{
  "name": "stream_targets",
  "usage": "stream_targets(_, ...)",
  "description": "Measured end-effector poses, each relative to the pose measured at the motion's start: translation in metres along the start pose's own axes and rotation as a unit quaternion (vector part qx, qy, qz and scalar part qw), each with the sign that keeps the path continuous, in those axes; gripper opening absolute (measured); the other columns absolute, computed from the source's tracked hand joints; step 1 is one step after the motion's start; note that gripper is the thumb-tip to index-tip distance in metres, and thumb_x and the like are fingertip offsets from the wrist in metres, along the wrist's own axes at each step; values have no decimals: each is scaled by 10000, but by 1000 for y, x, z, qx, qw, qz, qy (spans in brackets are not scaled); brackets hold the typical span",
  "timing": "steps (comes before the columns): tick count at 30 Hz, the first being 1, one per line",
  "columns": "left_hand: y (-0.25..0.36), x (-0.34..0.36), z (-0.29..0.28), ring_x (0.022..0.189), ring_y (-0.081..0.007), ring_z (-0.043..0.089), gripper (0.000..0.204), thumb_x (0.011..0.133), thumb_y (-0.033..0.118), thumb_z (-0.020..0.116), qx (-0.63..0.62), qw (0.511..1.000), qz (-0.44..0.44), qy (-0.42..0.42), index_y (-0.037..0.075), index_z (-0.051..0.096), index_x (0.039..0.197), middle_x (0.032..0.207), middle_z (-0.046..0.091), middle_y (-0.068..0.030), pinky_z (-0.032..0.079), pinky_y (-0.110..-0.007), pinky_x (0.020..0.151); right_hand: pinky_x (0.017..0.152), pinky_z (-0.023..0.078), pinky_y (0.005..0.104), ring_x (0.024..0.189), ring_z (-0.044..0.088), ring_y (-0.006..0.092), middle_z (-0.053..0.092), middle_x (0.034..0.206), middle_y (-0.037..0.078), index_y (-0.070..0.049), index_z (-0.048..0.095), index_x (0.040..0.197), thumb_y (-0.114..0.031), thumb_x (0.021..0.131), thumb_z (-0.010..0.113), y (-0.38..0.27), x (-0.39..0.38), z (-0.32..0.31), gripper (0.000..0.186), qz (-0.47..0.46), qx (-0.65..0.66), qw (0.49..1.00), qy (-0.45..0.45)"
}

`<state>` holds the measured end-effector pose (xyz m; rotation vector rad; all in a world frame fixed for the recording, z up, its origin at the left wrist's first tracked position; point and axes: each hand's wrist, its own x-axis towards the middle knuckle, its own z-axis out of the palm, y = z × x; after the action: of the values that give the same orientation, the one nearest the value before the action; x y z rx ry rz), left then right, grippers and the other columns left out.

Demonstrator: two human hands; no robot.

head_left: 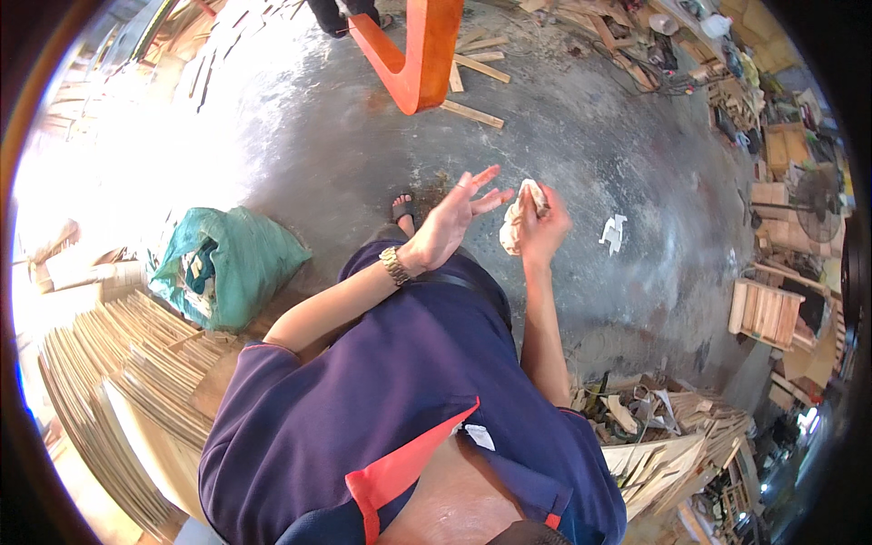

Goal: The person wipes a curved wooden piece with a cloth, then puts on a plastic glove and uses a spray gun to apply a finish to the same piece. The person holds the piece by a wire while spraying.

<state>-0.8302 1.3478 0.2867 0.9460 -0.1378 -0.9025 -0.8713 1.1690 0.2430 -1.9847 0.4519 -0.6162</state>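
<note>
At the middle of the head view, my left hand [450, 222] is raised with its fingers apart and nothing in it. Just to its right, my right hand [545, 222] grips a crumpled off-white cloth [511, 230], with part of it bunched above my fingers. Below them, my sandalled foot [403, 211] shows on the grey concrete floor [636, 154]. A white torn scrap [613, 234] lies on the floor to the right of the cloth.
An orange wooden frame [418, 82] stands ahead, with another person's legs [336, 13] behind it. A green sack [259, 259] and stacked thin boards [109, 381] are at my left. Loose planks [472, 113], wood offcuts [663, 436], crates [763, 309] and a fan [817, 204] surround me.
</note>
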Motion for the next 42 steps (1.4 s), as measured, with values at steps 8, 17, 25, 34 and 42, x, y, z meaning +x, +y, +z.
stream_targets(8, -10, -6, -17, 1086, -212, 632, 349, 856, 92, 724, 478, 843, 188, 162, 85, 676, 1202, 1196, 651, -64, 475, -384, 969, 801, 522, 316, 903, 647, 180, 646, 1045, 112, -36, 483, 1339, -105, 873, 774, -41, -6, 10, 554, -2, 93, 992, -82)
stream_targets(17, 29, -25, -52, 1107, -240, 595, 157, 829, 114, 737, 538, 800, 228, 135, 52, 695, 966, 1208, 621, -50, 379, -402, 1018, 862, 527, 291, 1009, 633, 142, 637, 1176, 122, -28, 313, 1548, -88, 807, 829, -70, 9, 18, 905, 126, 209, 924, -293)
stream_targets(25, 88, -15, -121, 954, -242, 628, 139, 860, 101, 715, 407, 903, 128, -46, -15, 693, 933, 1040, 639, -105, 479, -367, 855, 777, 534, 315, 886, 688, 171, 713, 1080, 102, -24, 674, 1229, -163, 763, 860, -94, 6, 38, 521, 144, 126, 895, -403)
stream_targets(34, 174, 10, -233, 896, -229, 638, 148, 846, 95, 721, 408, 901, 93, -111, -40, 690, 900, 972, 658, -97, 480, -337, 838, 767, 524, 330, 855, 680, 212, 695, 980, 125, -28, 694, 1137, -87, 834, 743, -155, 4, 191, 313, 65, 62, 984, -154)
stream_targets(42, 217, 30, -282, 983, -134, 561, 119, 901, 72, 649, 330, 927, -13, -180, -46, 664, 901, 1057, 578, -42, 441, -266, 862, 629, 518, 333, 675, 672, 258, 707, 818, 92, -29, 719, 1067, -98, 841, 768, -198, -8, 267, 241, 98, -29, 994, -45)
